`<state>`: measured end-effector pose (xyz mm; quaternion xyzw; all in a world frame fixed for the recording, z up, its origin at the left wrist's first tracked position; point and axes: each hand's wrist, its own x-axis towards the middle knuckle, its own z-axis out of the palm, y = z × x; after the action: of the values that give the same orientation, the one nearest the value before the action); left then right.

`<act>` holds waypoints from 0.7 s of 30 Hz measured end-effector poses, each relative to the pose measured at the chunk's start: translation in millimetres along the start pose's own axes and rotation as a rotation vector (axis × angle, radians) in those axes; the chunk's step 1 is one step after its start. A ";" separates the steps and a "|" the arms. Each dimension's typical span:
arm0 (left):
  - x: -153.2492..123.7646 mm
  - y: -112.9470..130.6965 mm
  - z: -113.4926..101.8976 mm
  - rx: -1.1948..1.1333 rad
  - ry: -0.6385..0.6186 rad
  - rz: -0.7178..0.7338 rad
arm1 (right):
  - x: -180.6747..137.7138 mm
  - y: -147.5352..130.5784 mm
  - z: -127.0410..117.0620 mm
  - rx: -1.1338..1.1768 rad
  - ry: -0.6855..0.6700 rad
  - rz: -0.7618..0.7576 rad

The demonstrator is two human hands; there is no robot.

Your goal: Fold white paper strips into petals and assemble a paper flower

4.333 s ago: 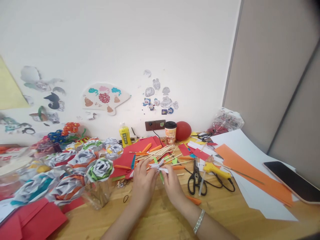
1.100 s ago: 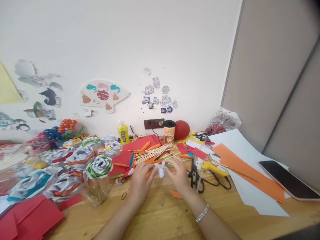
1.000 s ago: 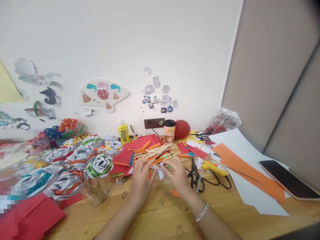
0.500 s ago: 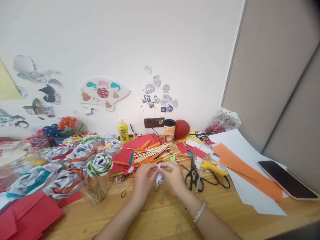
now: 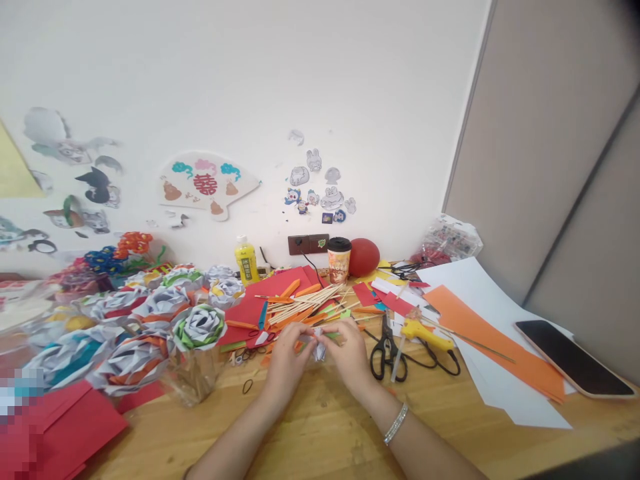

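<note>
Between the fingertips of both hands is a small piece of folded white paper, partly hidden by the fingers. My left hand pinches it from the left, and my right hand pinches it from the right, with a bracelet on that wrist. Just beyond my fingers lies a pile of wooden sticks among orange folded paper strips. To the right of my right hand are black-handled scissors and a yellow glue gun with a cord.
Folded paper flowers crowd the left, some in a clear cup. Red paper lies in front of them. A yellow bottle, paper cup and red balloon stand by the wall. Orange sheets and a phone lie right.
The white paper between my fingertips has turned slightly and hangs less far below them. Both hands stay in nearly the same place, still pinching it.
</note>
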<state>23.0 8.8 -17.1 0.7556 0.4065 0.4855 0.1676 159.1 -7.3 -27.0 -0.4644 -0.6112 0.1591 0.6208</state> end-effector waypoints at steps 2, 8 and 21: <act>3.3 -0.4 -4.2 -0.015 -0.061 0.024 | 1.5 2.1 -1.4 -0.014 -0.014 -0.018; 13.3 -0.4 -18.0 -0.224 -0.333 -0.137 | 9.6 7.3 -6.0 0.030 -0.195 0.113; 5.1 -35.4 -7.1 -0.417 -0.568 -0.400 | 3.0 13.3 -0.3 0.191 -0.411 0.338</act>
<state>1.9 33.5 -33.6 0.7154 0.3758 0.2871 0.5143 164.9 1.8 -35.4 -0.4574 -0.6205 0.4081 0.4891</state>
